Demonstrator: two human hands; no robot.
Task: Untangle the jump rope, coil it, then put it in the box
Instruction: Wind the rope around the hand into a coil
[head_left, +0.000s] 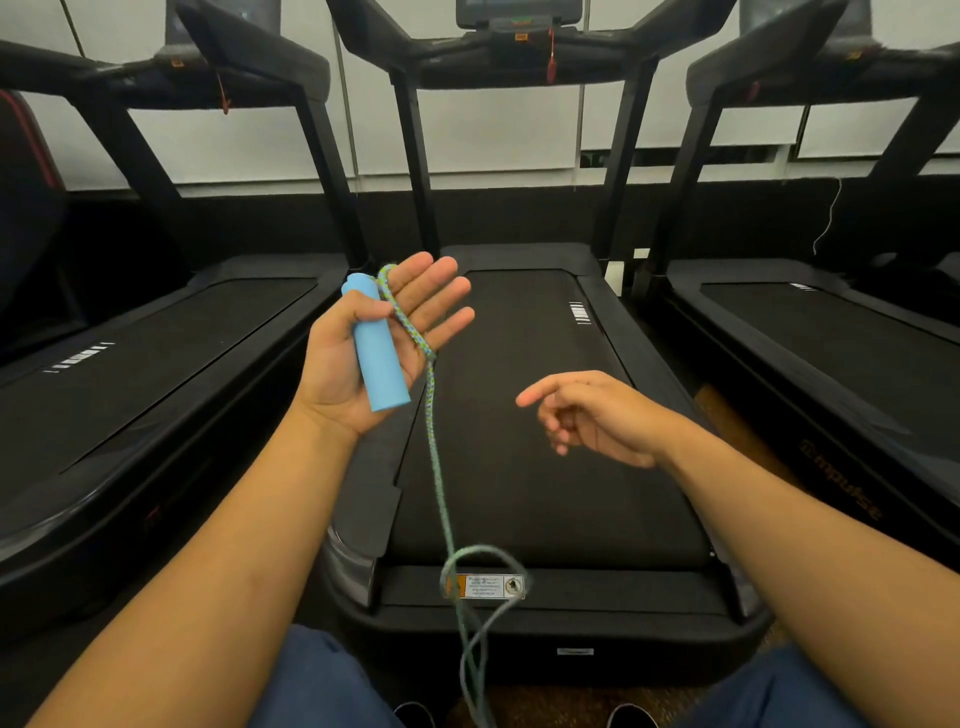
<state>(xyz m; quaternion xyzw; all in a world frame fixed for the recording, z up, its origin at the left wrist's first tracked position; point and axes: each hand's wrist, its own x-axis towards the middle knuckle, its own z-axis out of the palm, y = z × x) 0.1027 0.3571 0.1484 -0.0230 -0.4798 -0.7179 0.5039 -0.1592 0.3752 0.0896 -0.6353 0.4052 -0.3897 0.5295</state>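
Observation:
My left hand (363, 343) is raised palm up, and its thumb pins a light blue jump rope handle (378, 358) against the palm while the fingers stay straight. The green-and-blue braided rope (435, 457) wraps once over those fingers, then hangs down to a loose loop (480, 566) and runs on between my knees. My right hand (587, 415) hovers to the right of the rope, fingers loosely curled, index pointing left, holding nothing. No box is in view.
I sit facing a black treadmill (550, 415), its rear end cap (545, 618) just beyond my knees. More treadmills stand on the left (130, 364) and right (831, 353). My shoes (631, 716) show at the bottom edge.

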